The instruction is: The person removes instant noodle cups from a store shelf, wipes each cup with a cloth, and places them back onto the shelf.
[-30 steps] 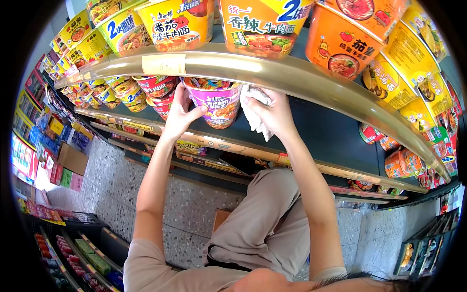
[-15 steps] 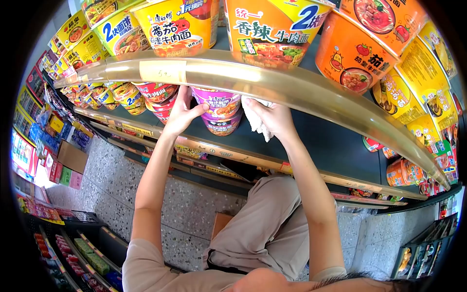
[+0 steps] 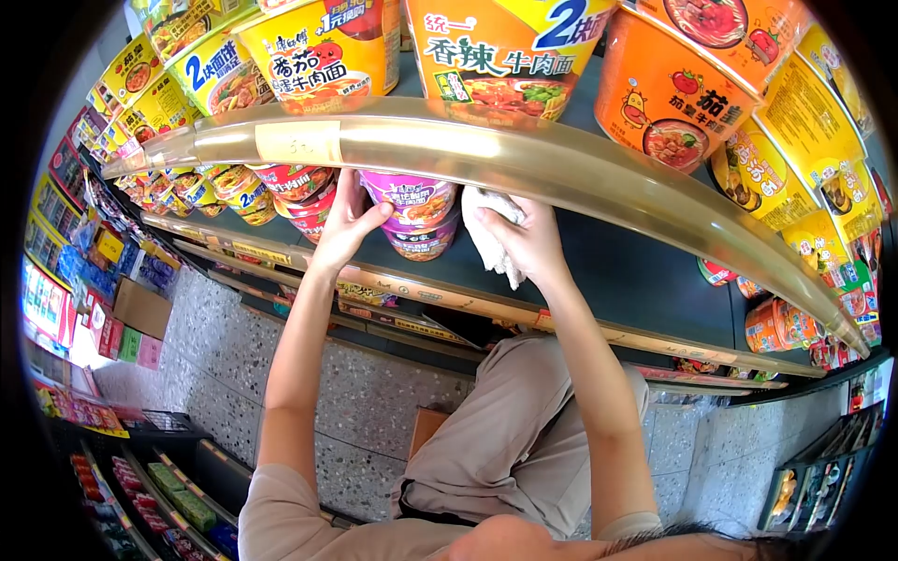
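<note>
Two purple noodle cups are stacked on the dark lower shelf, the upper cup [image 3: 412, 198] resting on the lower cup [image 3: 423, 240]. My left hand [image 3: 351, 222] grips the upper cup's left side, thumb on its front and fingers partly hidden behind. A crumpled white cloth [image 3: 493, 234] is in my right hand [image 3: 527, 234], which is closed around it just right of the cups. Red noodle cups [image 3: 309, 210] stand in a stack to the left of my left hand. The upper shelf's edge hides the top of the purple stack.
A curved clear shelf rail [image 3: 421, 140] with a price label crosses above my hands. Large noodle tubs [image 3: 505, 65] line the upper shelf. Orange cups [image 3: 781, 324] stand at the lower shelf's right. An open cardboard box [image 3: 140, 307] is on the floor at left.
Since a second ago, a second purple cup has come into view beneath the first, which my left hand has raised onto it. The cloth and my right hand have moved slightly down.
</note>
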Motion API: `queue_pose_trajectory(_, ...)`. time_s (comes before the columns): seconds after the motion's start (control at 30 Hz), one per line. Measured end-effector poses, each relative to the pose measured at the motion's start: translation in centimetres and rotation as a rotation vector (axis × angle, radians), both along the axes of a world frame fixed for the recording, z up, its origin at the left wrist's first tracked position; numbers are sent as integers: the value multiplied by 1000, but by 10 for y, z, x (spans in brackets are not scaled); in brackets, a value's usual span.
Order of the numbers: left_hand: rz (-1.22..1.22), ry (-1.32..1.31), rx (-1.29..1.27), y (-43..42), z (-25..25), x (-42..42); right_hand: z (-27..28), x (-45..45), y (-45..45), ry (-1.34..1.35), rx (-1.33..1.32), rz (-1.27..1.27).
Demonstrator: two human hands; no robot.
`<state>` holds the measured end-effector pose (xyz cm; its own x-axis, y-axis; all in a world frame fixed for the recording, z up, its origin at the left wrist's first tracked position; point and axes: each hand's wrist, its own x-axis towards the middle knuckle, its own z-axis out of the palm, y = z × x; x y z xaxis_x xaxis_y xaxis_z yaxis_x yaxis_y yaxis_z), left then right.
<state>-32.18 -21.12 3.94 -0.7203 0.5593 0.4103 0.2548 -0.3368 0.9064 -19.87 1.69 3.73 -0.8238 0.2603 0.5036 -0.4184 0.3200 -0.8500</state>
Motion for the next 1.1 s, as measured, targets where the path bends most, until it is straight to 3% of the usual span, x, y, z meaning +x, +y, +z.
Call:
queue_pose_trajectory(0.13, 263, 189, 66, 2, -26, 21, 0, 38, 10, -64, -67, -81)
queue_pose_trajectory(0.27, 687, 351, 7, 8, -62, 60, -3, 83, 28, -81, -140, -180)
queue_pose_trajectory(0.33, 831, 520, -66, 16, -56, 90, -2, 107, 36, -97, -164, -240)
queue_pose_trajectory(0.63, 284, 491, -104, 113, -45, 168, -27, 197, 66, 116, -579, -404)
queue_pose_trajectory(0.9, -111, 487, -171, 241, -28, 217, -40, 244, 124, 294, -730, -698)
queue_pose_trajectory(1.1, -274, 516, -219, 355, -37, 233, -32, 255, 185, 453, -806, -882)
